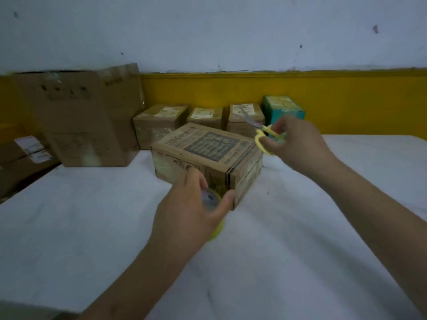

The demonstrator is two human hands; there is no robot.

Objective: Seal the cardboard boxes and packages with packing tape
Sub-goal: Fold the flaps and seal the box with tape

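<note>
The left hand [189,204] curls round the tape roll [211,198], against the near corner of the cardboard box [208,148] just beyond it on the table [92,215]. The right hand [298,139] — up past the box's right edge — pinches yellow scissors [265,135]. The box looks light and stiff — probably best steadied by its flat top.

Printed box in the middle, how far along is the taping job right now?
Looks done: the three small labelled boxes at the back show glossy tape. In hand: the left hand holds the tape roll at the near corner of the printed box; the right hand grips yellow scissors. Left: probably cutting the tape; the teal box and large carton are unclear.
</note>
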